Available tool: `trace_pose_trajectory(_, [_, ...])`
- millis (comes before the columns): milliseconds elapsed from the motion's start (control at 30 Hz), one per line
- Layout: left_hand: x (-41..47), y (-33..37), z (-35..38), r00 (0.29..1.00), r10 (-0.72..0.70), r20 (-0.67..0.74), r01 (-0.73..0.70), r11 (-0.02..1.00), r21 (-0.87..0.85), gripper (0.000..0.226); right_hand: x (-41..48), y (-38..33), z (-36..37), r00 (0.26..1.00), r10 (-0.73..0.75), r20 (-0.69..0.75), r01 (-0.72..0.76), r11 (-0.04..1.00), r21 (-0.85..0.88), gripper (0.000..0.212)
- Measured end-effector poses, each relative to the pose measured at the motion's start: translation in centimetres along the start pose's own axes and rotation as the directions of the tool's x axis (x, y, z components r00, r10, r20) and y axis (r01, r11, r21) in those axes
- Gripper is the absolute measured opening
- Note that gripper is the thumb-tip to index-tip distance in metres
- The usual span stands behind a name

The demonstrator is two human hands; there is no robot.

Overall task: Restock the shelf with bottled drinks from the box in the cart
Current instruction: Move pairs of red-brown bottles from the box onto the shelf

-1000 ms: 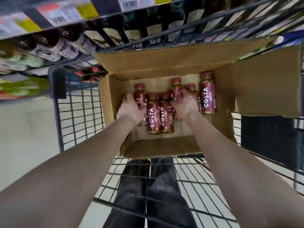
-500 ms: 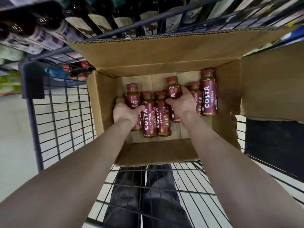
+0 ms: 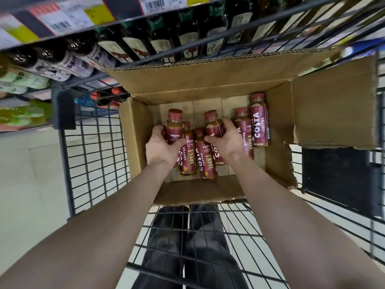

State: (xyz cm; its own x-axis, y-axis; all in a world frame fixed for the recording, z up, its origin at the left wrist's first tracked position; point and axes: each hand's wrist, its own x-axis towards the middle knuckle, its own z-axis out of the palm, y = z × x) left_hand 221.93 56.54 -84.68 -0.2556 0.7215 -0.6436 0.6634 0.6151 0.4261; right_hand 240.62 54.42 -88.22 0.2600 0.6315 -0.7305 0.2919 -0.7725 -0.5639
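Stocked shelving (image 3: 129, 44) is running behind a wire cart (image 3: 93, 155) carrying an open cardboard box (image 3: 208, 80). Six maroon Costa coffee bottles are sitting inside the box. Left hand (image 3: 161, 149) is curling around the leftmost bottle (image 3: 174, 130); right hand (image 3: 227, 142) is wrapping a centre bottle (image 3: 213, 124); two bottles (image 3: 259, 124) are standing against the box's right wall.

i see six maroon costa coffee bottles (image 3: 259, 122) in the open cardboard box (image 3: 279, 113), two gripped in my hands, the rest beside them.
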Motion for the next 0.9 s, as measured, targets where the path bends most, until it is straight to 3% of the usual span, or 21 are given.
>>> trace_pose_trajectory(200, [-3.2, 3.4, -4.7, 0.995, 0.083, 0.045, -0.082, 0.996, -0.031, 0.075, -5.3, -5.0, -2.4, 0.996, -0.085, -0.030, 0.084, 0.996, -0.033, 0.059])
trace_pose_trajectory(333, [-6.1, 5.4, -8.8, 0.990, 0.143, 0.002, -0.142, 0.985, -0.100, 0.077, -9.6, -9.1, -4.2, 0.986, -0.161, -0.038, 0.160, 0.987, -0.003, 0.047])
trace_pose_trajectory(467, [-8.8, 6.6, -13.3, 0.981, 0.191, -0.042, -0.195, 0.968, -0.161, 0.085, -14.3, -12.5, -4.9, 0.977, -0.194, -0.091, 0.201, 0.977, 0.073, 0.044])
trace_pose_trajectory(567, [-11.1, 6.5, -17.2, 0.966, 0.252, -0.058, -0.258, 0.949, -0.180, 0.077, -18.5, -14.4, -4.5, 0.963, -0.242, -0.118, 0.255, 0.959, 0.122, 0.042])
trace_pose_trajectory(900, [-17.3, 0.8, -31.7, 0.879, 0.454, -0.149, -0.476, 0.857, -0.198, 0.068, -34.1, -21.2, 2.4, 0.880, -0.389, -0.273, 0.425, 0.902, 0.084, 0.052])
